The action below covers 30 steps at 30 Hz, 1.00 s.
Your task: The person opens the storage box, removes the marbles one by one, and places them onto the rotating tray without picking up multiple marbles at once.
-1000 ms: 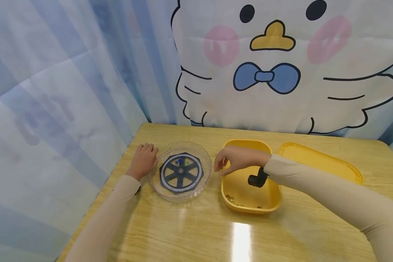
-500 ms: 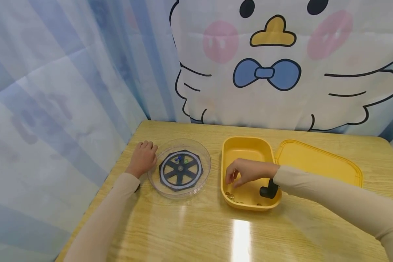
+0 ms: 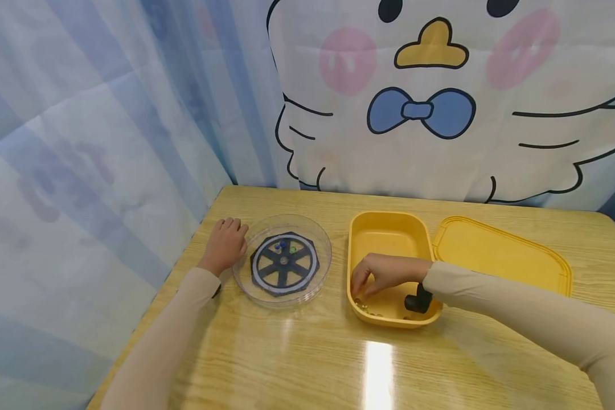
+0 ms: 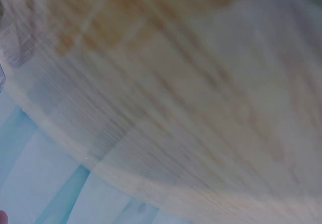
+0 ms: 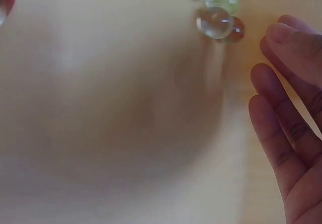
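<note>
My right hand (image 3: pixel 386 271) reaches into a yellow bin (image 3: pixel 389 223), its fingertips near the front left corner. Several glass marbles (image 3: pixel 363 306) lie along the bin's front there. In the right wrist view, a clear marble (image 5: pixel 215 22) sits by a reddish one (image 5: pixel 236 30), just beside the fingers (image 5: pixel 274 133). Thumb and index tip are close together; no marble shows between them. My left hand (image 3: pixel 224 247) rests at the left edge of a clear round dish (image 3: pixel 315 287). A dark spoked wheel pattern (image 3: pixel 283 279) shows in the dish, with blue marbles (image 3: pixel 282 244) and a green one (image 3: pixel 292 250).
A yellow lid (image 3: pixel 502 253) lies flat right of the bin, meeting its edge. The wooden table (image 3: pixel 297 364) ends at a patterned curtain (image 3: pixel 415 154) behind and at the left. The left wrist view is blurred.
My right hand has moved from beside the dish, over the bin's left rim, down into the bin and toward the marbles at its front. The left hand stays by the dish.
</note>
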Motion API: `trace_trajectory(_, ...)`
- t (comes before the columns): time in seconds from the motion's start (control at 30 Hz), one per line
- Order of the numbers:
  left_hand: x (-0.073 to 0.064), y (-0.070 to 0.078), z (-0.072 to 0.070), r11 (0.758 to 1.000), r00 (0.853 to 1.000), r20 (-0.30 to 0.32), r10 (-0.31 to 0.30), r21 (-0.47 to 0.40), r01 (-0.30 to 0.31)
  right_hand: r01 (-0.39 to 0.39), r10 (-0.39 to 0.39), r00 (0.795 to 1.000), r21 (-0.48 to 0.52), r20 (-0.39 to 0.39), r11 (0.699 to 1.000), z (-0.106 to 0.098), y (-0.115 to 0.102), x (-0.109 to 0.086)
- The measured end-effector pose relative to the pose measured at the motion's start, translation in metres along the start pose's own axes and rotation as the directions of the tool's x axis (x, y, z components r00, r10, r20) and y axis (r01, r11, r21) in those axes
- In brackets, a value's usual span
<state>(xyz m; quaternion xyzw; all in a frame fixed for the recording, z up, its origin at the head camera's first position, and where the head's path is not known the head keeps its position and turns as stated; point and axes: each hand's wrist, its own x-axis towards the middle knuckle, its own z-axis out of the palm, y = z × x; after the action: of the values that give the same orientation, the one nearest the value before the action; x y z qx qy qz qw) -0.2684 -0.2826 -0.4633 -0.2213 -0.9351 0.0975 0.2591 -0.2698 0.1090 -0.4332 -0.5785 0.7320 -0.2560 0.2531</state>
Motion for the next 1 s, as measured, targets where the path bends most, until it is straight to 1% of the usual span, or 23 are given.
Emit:
trace_trajectory(0.13,0.0005,0.0002,-0.0024,1.0,1.0,0.023,-0.009,0.002,0.009,0.021,-0.02,0.999,-0.009,0.032,1.0,0.003,0.0024,0.0007)
trace_trajectory(0.3,0.0006,0.0005,-0.0029,1.0,0.999,0.029,-0.014,-0.003,0.014,0.006,-0.003,0.999,-0.06,0.046,0.998,0.006,0.0025,0.0005)
trace_trajectory(0.4,0.0005,0.0005,-0.0019,1.0,0.999,0.031,-0.014,-0.001,0.014,0.015,-0.011,0.999,-0.101,0.032,0.995,0.0058,0.004,0.0)
trace_trajectory(0.5,0.0004,0.0005,-0.0008,1.0,0.999,0.033,-0.014,0.0,0.014,0.037,-0.038,0.999,-0.131,-0.004,0.991,0.0045,0.0071,-0.0009)
trace_trajectory(0.63,0.0001,0.0,-0.0001,1.0,0.999,0.032,-0.013,-0.005,0.013,0.052,-0.058,0.997,-0.132,-0.045,0.99,0.0026,0.01,-0.0006)
trace_trajectory(0.73,0.0001,-0.0005,0.0002,1.0,1.0,0.028,-0.012,-0.008,0.012,0.061,-0.067,0.997,-0.125,-0.043,0.99,0.0025,0.0093,0.0012)
trace_trajectory(0.83,0.0003,-0.0008,0.0006,1.0,1.0,0.023,-0.012,-0.01,0.012,0.063,-0.069,0.997,-0.142,-0.034,0.988,0.004,0.0073,0.003)
trace_trajectory(1.0,0.0003,-0.0008,0.0005,1.0,1.0,0.022,-0.012,-0.01,0.012,0.043,-0.048,0.998,-0.16,-0.03,0.986,0.0097,0.0084,0.0039)
